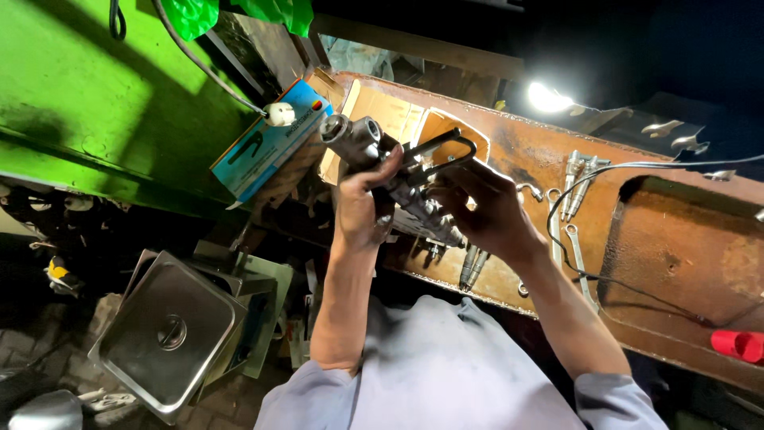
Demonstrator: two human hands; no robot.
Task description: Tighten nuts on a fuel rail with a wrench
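My left hand point(360, 209) grips a grey metal cylinder-shaped mechanical part point(360, 140), held up over the workbench with its round end pointing upper left. My right hand point(487, 211) holds dark long-handled pliers point(440, 151), their handles looping up and right while the tips meet the part near my left thumb. The lower end of the part point(434, 223) runs between my two hands. Both arms wear grey-blue sleeves pushed up.
A rusty metal workbench point(660, 231) carries spanners point(577, 187), a black cable point(589, 275) and a red cap point(736, 344). A blue box point(267, 143) and cardboard point(374, 107) lie at its left end. A steel lidded pan point(171, 334) sits low left; a green wall point(87, 95) and a bright lamp point(549, 97) are nearby.
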